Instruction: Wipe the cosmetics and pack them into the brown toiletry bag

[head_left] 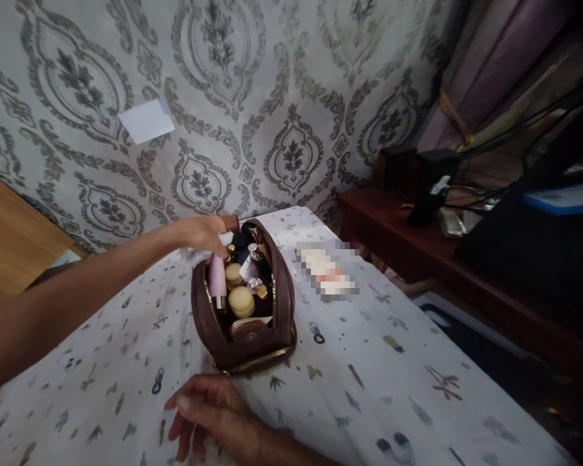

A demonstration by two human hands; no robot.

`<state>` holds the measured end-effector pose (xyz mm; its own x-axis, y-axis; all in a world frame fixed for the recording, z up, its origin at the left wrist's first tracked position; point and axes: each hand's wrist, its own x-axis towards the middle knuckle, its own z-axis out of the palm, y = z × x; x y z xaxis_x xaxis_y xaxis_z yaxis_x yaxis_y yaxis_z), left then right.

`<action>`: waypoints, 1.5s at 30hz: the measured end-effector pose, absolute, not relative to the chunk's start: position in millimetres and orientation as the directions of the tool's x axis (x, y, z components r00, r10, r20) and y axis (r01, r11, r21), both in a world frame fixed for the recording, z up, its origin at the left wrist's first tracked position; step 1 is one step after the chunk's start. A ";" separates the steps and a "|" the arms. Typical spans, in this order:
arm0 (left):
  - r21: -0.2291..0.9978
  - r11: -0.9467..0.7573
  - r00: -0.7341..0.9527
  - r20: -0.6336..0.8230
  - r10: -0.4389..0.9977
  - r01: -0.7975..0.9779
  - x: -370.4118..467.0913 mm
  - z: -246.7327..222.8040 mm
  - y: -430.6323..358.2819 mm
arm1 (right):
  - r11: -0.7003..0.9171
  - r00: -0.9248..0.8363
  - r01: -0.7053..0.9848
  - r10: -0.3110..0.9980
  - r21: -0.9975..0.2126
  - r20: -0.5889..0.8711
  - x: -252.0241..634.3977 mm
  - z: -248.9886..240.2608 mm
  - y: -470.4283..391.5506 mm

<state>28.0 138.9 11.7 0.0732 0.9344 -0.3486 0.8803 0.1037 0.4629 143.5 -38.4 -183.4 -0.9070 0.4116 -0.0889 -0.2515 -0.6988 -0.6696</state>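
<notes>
A brown cosmetic bag [284,304] stands unzipped on the patterned white cloth [369,388]. Inside are a pink tube [217,277], round yellowish jars [241,301], a black bottle with a silver cap [262,265] and other small cosmetics. At the bag's far left edge, my left hand [204,234] is closed on a crumpled white tissue or cloth [194,257]; part of the white shows between thumb and fingers. A brown strap or tab [230,222] lies just beyond its fingertips. My right hand [214,414], fingers loosely bent and apart, is empty in front of the bag.
Right of the bag lies a pixelated pale item [326,270]. A patterned wall [245,129] with a white card [147,121] rises behind. At right is a dark red wooden table [369,220] with cables and black items; a wooden panel [14,226] stands at left.
</notes>
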 end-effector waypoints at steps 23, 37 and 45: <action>0.436 -0.076 0.281 -0.428 0.859 0.897 28.3 29.2 121.3 | -0.711 -0.907 -0.246 0.408 -0.659 -0.102 142.0 -184.2 -37.3; 0.910 0.005 -0.473 0.211 0.855 0.415 -11.0 -92.9 40.4 | -0.695 -0.909 -0.265 0.411 -0.669 -0.067 139.6 -184.1 -37.1; 0.996 -0.069 -0.523 0.087 0.848 0.054 25.0 -124.7 33.2 | -0.653 -0.921 -0.248 0.389 -0.715 -0.035 135.6 -189.6 -39.3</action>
